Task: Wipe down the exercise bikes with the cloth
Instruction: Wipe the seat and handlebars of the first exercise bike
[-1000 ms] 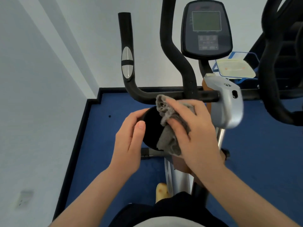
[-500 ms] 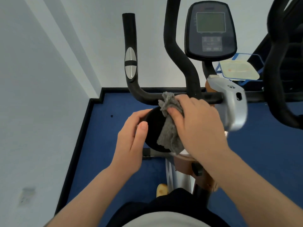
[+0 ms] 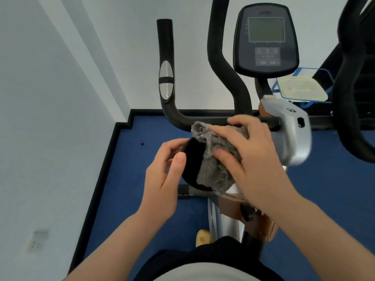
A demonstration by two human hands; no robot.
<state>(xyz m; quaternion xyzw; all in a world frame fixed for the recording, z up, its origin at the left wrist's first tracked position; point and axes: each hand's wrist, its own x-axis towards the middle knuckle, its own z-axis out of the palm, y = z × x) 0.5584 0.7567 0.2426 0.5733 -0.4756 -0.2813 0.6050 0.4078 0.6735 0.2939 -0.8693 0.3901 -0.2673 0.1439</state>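
An exercise bike stands in front of me, with a black handlebar (image 3: 166,57), a dark console (image 3: 265,37) and a silver housing (image 3: 292,130). Below the handlebar's crossbar is a black round part (image 3: 191,159). My left hand (image 3: 164,179) curls its fingers round that part's left edge, thumb raised beside it. A grey fluffy cloth (image 3: 211,171) is draped over the right side of the round part. My right hand (image 3: 257,157) grips the cloth between thumb and fingers and presses it against the part, close under the crossbar.
A white wall closes the left side and the back, with a socket (image 3: 38,238) low on it. The floor (image 3: 129,179) is blue carpet. A second machine's black frame (image 3: 349,98) rises at the right, near a lidded container (image 3: 300,88).
My right hand has slid the cloth upward over the round part, toward the crossbar, and spread its fingers. My left hand keeps its hold on the part's edge.
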